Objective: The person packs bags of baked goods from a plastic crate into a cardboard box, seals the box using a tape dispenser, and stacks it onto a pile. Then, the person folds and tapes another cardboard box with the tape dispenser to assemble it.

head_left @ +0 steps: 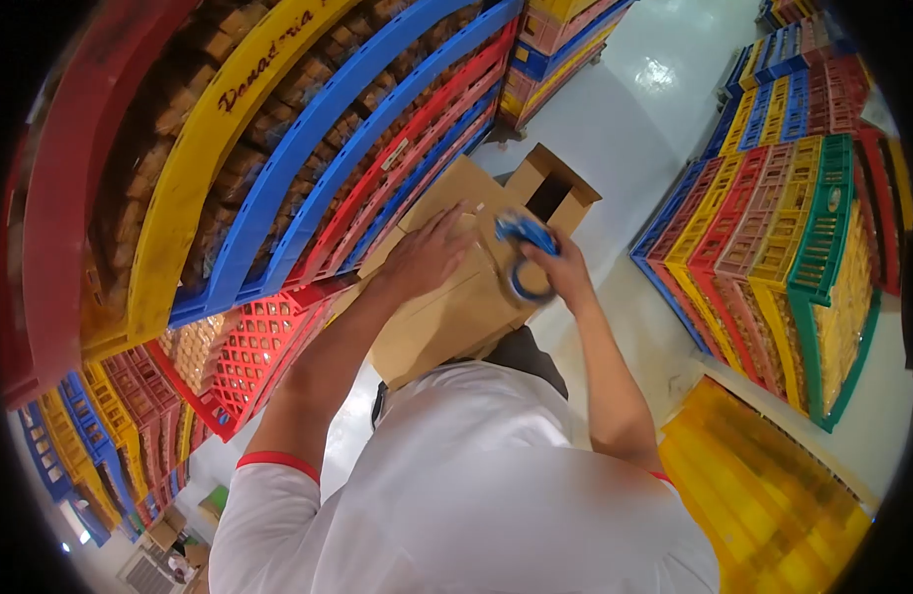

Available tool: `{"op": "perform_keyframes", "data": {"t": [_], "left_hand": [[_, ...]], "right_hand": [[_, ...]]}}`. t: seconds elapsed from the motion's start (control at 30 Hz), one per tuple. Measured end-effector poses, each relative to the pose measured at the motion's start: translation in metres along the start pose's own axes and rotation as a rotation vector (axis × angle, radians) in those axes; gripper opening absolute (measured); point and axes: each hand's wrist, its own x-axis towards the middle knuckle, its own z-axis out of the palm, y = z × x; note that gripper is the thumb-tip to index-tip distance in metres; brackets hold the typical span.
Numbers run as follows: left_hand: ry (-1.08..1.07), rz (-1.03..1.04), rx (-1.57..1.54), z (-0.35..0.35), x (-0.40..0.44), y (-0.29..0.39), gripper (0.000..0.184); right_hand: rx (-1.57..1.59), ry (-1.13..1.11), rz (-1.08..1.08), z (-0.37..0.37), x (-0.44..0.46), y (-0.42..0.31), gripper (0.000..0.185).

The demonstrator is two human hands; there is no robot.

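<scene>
A brown cardboard box (446,322) lies in front of my body, its top flaps folded over. My left hand (429,255) rests flat on the box with its fingers stretched out and nothing in it. My right hand (563,267) is closed on a blue tape dispenser (526,238), held over the box's right side. A roll of tape shows below the dispenser's blue top. Part of the dispenser is hidden by my fingers.
Tall stacks of coloured crates (323,119) full of packed goods stand close on the left. More crate stacks (763,228) are at the right. An open carton (565,188) sits beyond the box. Yellow strip sheeting (753,495) is at the lower right.
</scene>
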Motion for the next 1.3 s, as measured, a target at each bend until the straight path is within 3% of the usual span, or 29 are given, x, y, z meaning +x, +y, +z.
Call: {"op": "perform_keyframes", "data": {"t": [0.03, 0.07, 0.13, 0.17, 0.23, 0.3, 0.33, 0.47, 0.53, 0.67, 0.7, 0.77, 0.83, 0.87, 0.93, 1.0, 1.07, 1.13, 1.23, 1.3], "left_hand": [[-0.034, -0.029, -0.046, 0.0, 0.005, 0.002, 0.034], [-0.067, -0.059, -0.091, -0.001, 0.01, 0.004, 0.034], [-0.172, -0.433, -0.223, -0.003, 0.027, 0.011, 0.033], [-0.179, -0.426, -0.219, -0.005, 0.035, 0.013, 0.033], [-0.332, -0.65, -0.118, -0.007, 0.035, 0.02, 0.028], [-0.269, -0.626, -0.087, 0.004, 0.025, 0.017, 0.03], [-0.183, -0.604, -0.068, 0.01, 0.022, 0.014, 0.033], [-0.187, -0.591, -0.04, 0.018, 0.02, 0.006, 0.038], [-0.264, -0.668, -0.035, 0.019, 0.023, 0.007, 0.041], [-0.306, -0.715, -0.085, 0.006, 0.03, 0.016, 0.036], [-0.038, -0.434, -0.028, 0.006, 0.031, 0.016, 0.036], [0.231, -0.137, 0.024, 0.004, 0.037, 0.016, 0.037], [-0.232, 0.435, -0.017, -0.009, 0.048, 0.015, 0.067], [-0.228, 0.432, -0.016, -0.018, 0.054, 0.011, 0.067], [-0.551, -0.17, 0.158, -0.047, 0.067, 0.004, 0.074], [-0.257, -0.481, 0.233, -0.045, 0.043, -0.038, 0.078], [-0.532, -0.933, -0.022, -0.067, 0.023, -0.06, 0.084], [-0.57, -1.028, -0.138, -0.027, -0.061, -0.101, 0.081], [-0.43, -1.239, -0.597, -0.036, -0.13, -0.007, 0.08], [-0.545, -1.388, -0.847, -0.031, -0.174, 0.027, 0.073]], "right_hand": [[0.058, -0.126, 0.208, -0.014, -0.014, 0.014, 0.045], [0.067, -0.12, 0.223, -0.012, -0.02, 0.021, 0.045], [0.384, -0.128, 0.359, -0.008, -0.025, 0.027, 0.041], [0.434, -0.13, 0.329, 0.0, -0.01, 0.029, 0.043], [0.579, -0.089, 0.172, 0.037, 0.037, 0.027, 0.045], [0.614, 0.069, 0.163, 0.078, 0.085, -0.007, 0.043], [0.584, 0.069, 0.163, 0.09, 0.103, -0.022, 0.045], [0.549, 0.053, 0.175, 0.089, 0.111, -0.023, 0.049], [0.464, -0.052, 0.134, 0.062, 0.086, 0.001, 0.048], [0.389, -0.245, 0.268, -0.011, -0.015, 0.057, 0.045], [0.388, -0.215, 0.291, -0.021, -0.04, 0.054, 0.043], [0.386, -0.174, 0.307, -0.032, -0.085, 0.055, 0.042], [0.678, -0.033, 0.368, -0.036, -0.104, 0.063, 0.039], [0.674, -0.037, 0.366, -0.037, -0.106, 0.067, 0.039], [1.025, 0.135, 0.411, -0.034, -0.114, 0.07, 0.042], [1.049, 0.096, 0.407, -0.025, -0.121, 0.062, 0.045], [1.097, 0.026, 0.411, -0.017, -0.126, 0.053, 0.051], [1.15, -0.103, 0.386, -0.009, -0.117, 0.063, 0.054], [1.053, -0.002, 0.305, 0.002, -0.091, 0.034, 0.048], [0.918, -0.045, 0.305, -0.005, -0.069, 0.017, 0.047]]}}
